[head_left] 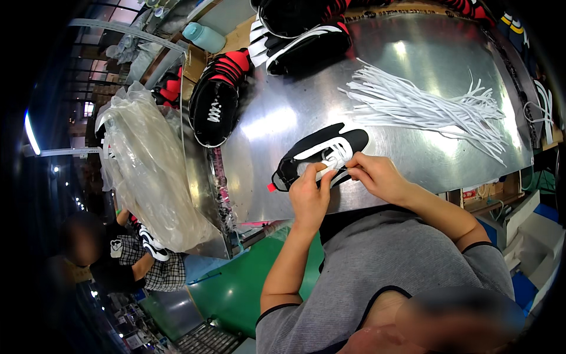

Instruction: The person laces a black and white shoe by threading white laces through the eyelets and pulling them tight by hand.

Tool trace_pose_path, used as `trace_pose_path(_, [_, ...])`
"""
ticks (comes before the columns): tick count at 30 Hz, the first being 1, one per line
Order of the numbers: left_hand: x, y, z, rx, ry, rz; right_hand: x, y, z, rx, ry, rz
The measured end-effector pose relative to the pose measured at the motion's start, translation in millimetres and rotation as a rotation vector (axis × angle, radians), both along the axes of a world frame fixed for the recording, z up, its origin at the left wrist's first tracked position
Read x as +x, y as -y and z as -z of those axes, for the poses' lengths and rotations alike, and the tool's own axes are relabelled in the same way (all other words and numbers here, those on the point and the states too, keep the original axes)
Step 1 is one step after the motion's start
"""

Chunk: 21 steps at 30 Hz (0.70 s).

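Note:
A black and white shoe upper (300, 154) with a small red tab lies on the metal tabletop (268, 162) in front of me. White shoelace (336, 154) runs through its front in loops. My left hand (309, 193) is closed at the near side of the upper, thumb and forefinger pinching the lace. From the right, my right hand (378, 177) meets it, fingertips also pinched on the lace close to the left hand's. The fingers partly cover the lace ends and the upper's near edge.
A bundle of white shoelaces (424, 109) is spread at the right. Black and red shoe uppers (215, 100) stand at the back left. Left of the table are a plastic-covered pile (147, 171), a light blue bottle (203, 37) and a co-worker (127, 253) holding a shoe.

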<state>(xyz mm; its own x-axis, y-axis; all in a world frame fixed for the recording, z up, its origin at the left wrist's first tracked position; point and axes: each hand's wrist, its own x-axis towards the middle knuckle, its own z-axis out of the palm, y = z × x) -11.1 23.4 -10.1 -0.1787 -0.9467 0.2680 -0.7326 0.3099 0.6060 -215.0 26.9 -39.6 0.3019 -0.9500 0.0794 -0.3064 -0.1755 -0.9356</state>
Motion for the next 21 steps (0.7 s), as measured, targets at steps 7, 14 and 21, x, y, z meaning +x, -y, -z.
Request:
trace_pose_path(7, [-2.0,-2.0,3.7,-0.013,0.002,0.145,30.4,3.1,4.9,0.081,-0.072,0.07])
trace_pose_path(14, [0.3,-6.5,7.0,-0.22,0.062,0.144,-27.6,13.7,-63.8,0.146,-0.436,-0.114])
trace_pose_path(21, [6.4,-13.1,9.9,-0.326,0.126,0.299,16.8,40.2,-55.1,-0.08,-0.487,-0.281])
